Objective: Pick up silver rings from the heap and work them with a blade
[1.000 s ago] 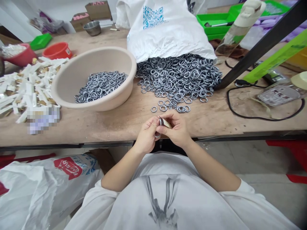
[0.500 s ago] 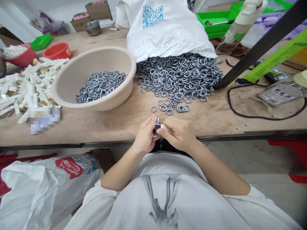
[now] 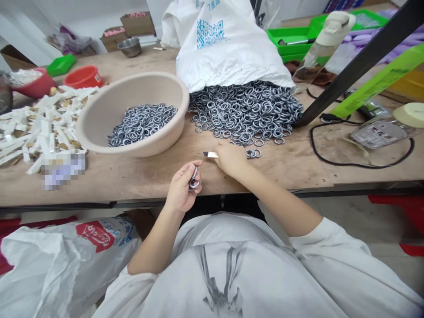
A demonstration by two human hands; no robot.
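Note:
My left hand [image 3: 180, 187] is closed around a couple of grey metal rings [image 3: 194, 179], held up just over the front edge of the table. My right hand [image 3: 232, 160] is over the tabletop at the near edge of the loose rings. From its fingers sticks a short flat tool [image 3: 210, 154], whitish with a dark slanted tip, pointing left. The right fingertips are hidden, so whether they also touch a ring I cannot tell. Two or three loose rings [image 3: 253, 153] lie right beside that hand. Behind it a heap of rings [image 3: 247, 112] spills from a white sack [image 3: 232, 57].
A beige basin [image 3: 94, 99] partly filled with rings stands left of the heap. White strips [image 3: 44, 128] cover the table's left end. On the right are a slanted black post [image 3: 351, 66], a black cable [image 3: 364, 166] and a clear bottle [image 3: 318, 55]. A white bag [image 3: 59, 265] stands below the table.
My hands have parted. The left moved left with its rings; the right moved forward with the tool to the loose rings, covering some of them. The view has shifted slightly.

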